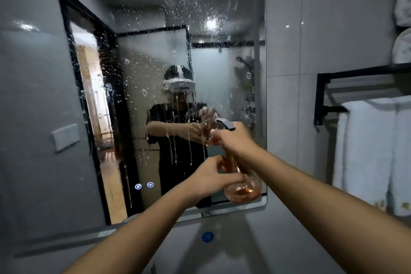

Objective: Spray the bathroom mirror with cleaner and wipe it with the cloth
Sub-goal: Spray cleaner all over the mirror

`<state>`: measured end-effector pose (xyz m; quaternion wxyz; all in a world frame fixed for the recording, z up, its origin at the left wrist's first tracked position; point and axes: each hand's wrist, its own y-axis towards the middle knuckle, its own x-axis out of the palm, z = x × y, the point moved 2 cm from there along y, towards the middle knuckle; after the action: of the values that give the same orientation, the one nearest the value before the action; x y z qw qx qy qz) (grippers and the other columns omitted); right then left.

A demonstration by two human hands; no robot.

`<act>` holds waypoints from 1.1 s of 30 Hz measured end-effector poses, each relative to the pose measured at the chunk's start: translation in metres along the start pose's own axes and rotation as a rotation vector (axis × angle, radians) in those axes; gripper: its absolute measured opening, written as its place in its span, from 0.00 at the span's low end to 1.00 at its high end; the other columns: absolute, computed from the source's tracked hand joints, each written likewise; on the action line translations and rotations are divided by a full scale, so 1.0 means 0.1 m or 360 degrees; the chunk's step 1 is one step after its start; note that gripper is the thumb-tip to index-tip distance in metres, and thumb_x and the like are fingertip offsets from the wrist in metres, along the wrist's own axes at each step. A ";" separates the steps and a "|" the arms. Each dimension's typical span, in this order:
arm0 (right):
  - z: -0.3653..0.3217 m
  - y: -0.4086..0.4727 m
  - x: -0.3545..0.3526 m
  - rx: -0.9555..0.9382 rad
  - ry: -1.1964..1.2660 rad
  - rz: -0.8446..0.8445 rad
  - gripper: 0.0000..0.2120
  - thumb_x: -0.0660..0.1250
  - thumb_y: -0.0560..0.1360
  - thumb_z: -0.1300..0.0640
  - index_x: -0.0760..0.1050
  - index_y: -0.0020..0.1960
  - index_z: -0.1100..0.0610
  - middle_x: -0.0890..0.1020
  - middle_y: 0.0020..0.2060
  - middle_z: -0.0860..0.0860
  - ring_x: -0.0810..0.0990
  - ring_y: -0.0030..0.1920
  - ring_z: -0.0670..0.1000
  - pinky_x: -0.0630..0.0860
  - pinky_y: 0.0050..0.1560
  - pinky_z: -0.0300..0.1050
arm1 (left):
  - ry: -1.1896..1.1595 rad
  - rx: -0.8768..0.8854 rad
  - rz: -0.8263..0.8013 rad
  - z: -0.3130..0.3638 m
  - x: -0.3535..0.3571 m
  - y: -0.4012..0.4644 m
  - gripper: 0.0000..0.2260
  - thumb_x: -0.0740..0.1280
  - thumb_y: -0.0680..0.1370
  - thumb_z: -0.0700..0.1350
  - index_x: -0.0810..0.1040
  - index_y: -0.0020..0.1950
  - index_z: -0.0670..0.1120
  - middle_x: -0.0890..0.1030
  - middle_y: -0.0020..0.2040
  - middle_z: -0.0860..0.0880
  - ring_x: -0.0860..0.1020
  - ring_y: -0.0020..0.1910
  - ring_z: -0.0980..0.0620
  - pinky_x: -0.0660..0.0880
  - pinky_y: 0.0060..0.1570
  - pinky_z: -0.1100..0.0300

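The bathroom mirror (155, 55) fills the wall ahead, speckled with spray droplets and several white drips running down its middle. In front of its lower right corner I hold a clear spray bottle (243, 187) with pinkish liquid and a grey trigger head. My right hand (235, 138) grips the bottle's neck just below the trigger head. My left hand (211, 178) holds the bottle's body from the left, fingers curled round it. No cloth is in view.
A black towel rack (355, 73) with a white towel (373, 147) hangs on the right wall, folded towels above it. Below the mirror lies a pale sink area with a blue dot (207, 236). Two lit touch buttons (144, 185) glow on the mirror's lower part.
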<state>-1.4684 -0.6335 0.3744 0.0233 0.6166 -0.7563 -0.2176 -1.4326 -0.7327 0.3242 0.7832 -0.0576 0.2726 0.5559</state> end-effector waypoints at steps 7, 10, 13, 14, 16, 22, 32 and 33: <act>-0.14 -0.11 0.31 -0.0051 -0.0010 -0.0016 0.04 0.68 0.72 0.60 0.79 0.42 0.61 0.79 0.35 0.54 0.76 0.37 0.52 0.71 0.39 0.46 | 0.0012 -0.0008 0.0068 -0.17 -0.30 -0.16 0.19 0.77 0.65 0.51 0.80 0.51 0.45 0.83 0.47 0.48 0.82 0.48 0.51 0.78 0.52 0.55; -0.18 -0.17 0.41 -0.0066 -0.0016 0.0011 0.07 0.67 0.74 0.58 0.79 0.43 0.62 0.80 0.36 0.55 0.77 0.37 0.52 0.71 0.37 0.44 | 0.0014 0.0006 0.0057 -0.21 -0.41 -0.23 0.22 0.76 0.62 0.54 0.81 0.51 0.44 0.84 0.48 0.45 0.82 0.49 0.49 0.78 0.55 0.50; -0.21 -0.21 0.50 -0.0045 -0.0026 0.0089 0.13 0.67 0.76 0.53 0.79 0.45 0.64 0.81 0.38 0.56 0.79 0.38 0.52 0.71 0.33 0.42 | 0.0041 0.0017 0.0045 -0.24 -0.48 -0.29 0.26 0.75 0.59 0.56 0.81 0.51 0.43 0.84 0.47 0.45 0.82 0.48 0.50 0.78 0.54 0.51; -0.21 -0.22 0.52 -0.0035 -0.0042 0.0117 0.14 0.67 0.77 0.52 0.80 0.45 0.63 0.82 0.37 0.55 0.79 0.38 0.53 0.73 0.34 0.43 | 0.0052 0.0011 0.0043 -0.26 -0.51 -0.31 0.26 0.75 0.59 0.56 0.81 0.51 0.44 0.83 0.48 0.45 0.82 0.49 0.49 0.78 0.54 0.51; -0.21 -0.23 0.58 -0.0030 -0.0077 0.0165 0.15 0.67 0.76 0.50 0.80 0.44 0.63 0.83 0.37 0.56 0.82 0.39 0.55 0.77 0.40 0.46 | 0.0057 0.0000 0.0023 -0.29 -0.54 -0.34 0.22 0.76 0.63 0.53 0.80 0.52 0.45 0.83 0.49 0.46 0.82 0.50 0.50 0.79 0.53 0.55; -0.27 -0.29 0.71 -0.0014 -0.0086 0.0113 0.13 0.68 0.75 0.52 0.80 0.43 0.63 0.82 0.34 0.55 0.81 0.37 0.55 0.75 0.37 0.45 | 0.0027 0.0003 0.0042 -0.33 -0.63 -0.41 0.20 0.77 0.64 0.51 0.81 0.51 0.44 0.84 0.48 0.46 0.82 0.49 0.51 0.78 0.53 0.54; -0.41 -0.40 1.05 -0.0041 0.0058 -0.0098 0.05 0.68 0.73 0.60 0.78 0.39 0.58 0.80 0.35 0.55 0.76 0.36 0.51 0.71 0.37 0.45 | 0.0103 -0.0037 0.0124 -0.48 -0.97 -0.62 0.18 0.77 0.65 0.51 0.79 0.51 0.46 0.83 0.48 0.47 0.81 0.48 0.53 0.78 0.53 0.55; -0.41 -0.41 1.10 -0.0049 0.0098 -0.0106 0.04 0.68 0.74 0.60 0.79 0.42 0.60 0.82 0.38 0.57 0.78 0.39 0.52 0.74 0.40 0.47 | 0.0115 -0.0044 0.0124 -0.49 -1.00 -0.64 0.17 0.77 0.67 0.50 0.79 0.51 0.46 0.83 0.49 0.48 0.81 0.48 0.53 0.78 0.53 0.55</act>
<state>-1.4438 -0.7553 0.3714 0.0488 0.6474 -0.7308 -0.2108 -1.4155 -0.8602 0.3186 0.7497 -0.0777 0.2951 0.5872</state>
